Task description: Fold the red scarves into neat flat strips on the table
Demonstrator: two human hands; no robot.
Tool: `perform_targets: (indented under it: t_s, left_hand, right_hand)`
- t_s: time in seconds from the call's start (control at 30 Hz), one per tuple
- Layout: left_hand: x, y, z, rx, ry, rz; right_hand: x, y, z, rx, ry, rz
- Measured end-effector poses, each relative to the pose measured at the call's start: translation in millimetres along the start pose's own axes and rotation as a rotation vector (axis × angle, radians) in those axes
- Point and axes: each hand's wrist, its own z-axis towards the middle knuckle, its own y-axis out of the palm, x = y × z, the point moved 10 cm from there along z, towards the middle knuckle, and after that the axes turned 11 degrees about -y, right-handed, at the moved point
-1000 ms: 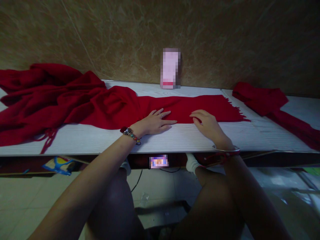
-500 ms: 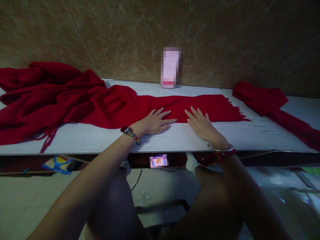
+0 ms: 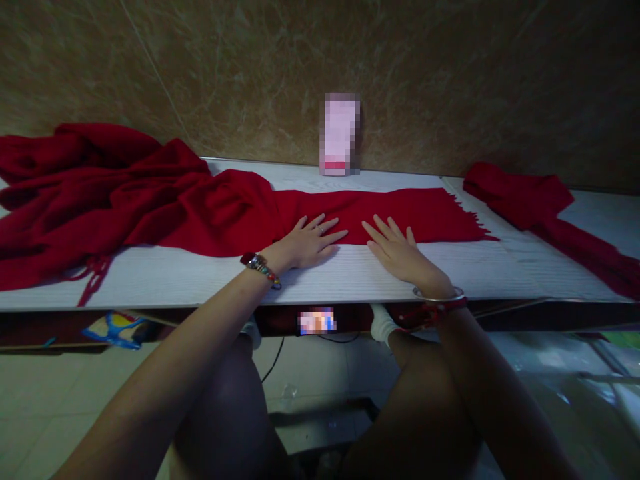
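Observation:
A red scarf with a fringed end lies across the white tabletop. Its right part is folded into a flat, narrow strip, while the left part spreads out in loose, rumpled heaps. My left hand rests on the near edge of the strip, fingers spread, with a ring on one finger. To its right, my right hand lies with fingers apart, their tips on the cloth and the palm by the white surface. Neither hand grips anything.
Another piece of red fabric lies at the right. A pink, blurred-out object stands at the back against the brown marbled wall. Below the front edge are a lit, blurred screen and a blue-framed item.
My right hand has shifted slightly left along the near edge of the scarf. The left hand has also moved slightly left; the cloth looks the same.

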Motion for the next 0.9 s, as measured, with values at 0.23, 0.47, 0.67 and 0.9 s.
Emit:
perform_targets:
  t_s: [0.23, 0.47, 0.67, 0.9]
  left_hand:
    - [1, -0.5, -1, -0.028, -0.004, -0.013]
    - [-2, -2.3, -1, 0.005, -0.048, -0.023]
    - [-4, -9.5, -2, 0.069, -0.091, -0.054]
    - [-7, -3.8, 2, 0.036, -0.092, -0.035]
  right_hand:
    - [8, 9, 2, -0.013, -0.026, 0.055]
    - [40, 8, -3, 0.075, 0.071, 0.059]
    - [24, -7, 0, 0.202, 0.042, 0.072]
    - [-4, 4, 13, 0.072, -0.068, 0.090]
